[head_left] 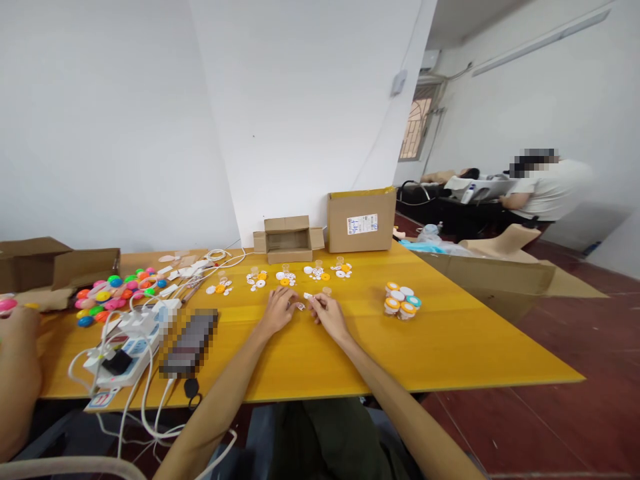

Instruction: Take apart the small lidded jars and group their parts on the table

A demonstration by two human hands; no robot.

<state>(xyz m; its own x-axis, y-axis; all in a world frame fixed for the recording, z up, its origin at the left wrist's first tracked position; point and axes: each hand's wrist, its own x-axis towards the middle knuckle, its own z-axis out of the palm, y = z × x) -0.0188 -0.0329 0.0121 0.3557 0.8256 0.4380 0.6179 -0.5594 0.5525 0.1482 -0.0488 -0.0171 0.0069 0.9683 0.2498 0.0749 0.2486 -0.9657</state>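
My left hand (281, 310) is low over the middle of the yellow table (440, 347), fingers bent, with a small white piece with dark marks (301, 307) at its fingertips. Pinched in my right hand (327, 315) is another small white piece (307, 296), close to the left fingertips. Its exact kind is too small to make out. Just behind the right hand stands a small clear cup (327, 291). Farther back lie groups of white discs, orange rings (285, 282) and small printed bits, each with a clear cup (319, 265).
Several small containers with orange, white and teal lids (401, 299) cluster at right. An open carton (289, 241) and a closed box (361, 223) stand behind. Leftward are a phone (191, 343), a power strip (135, 347), cables and colourful balls (117, 293). Another person's arm (20, 373) reaches in.
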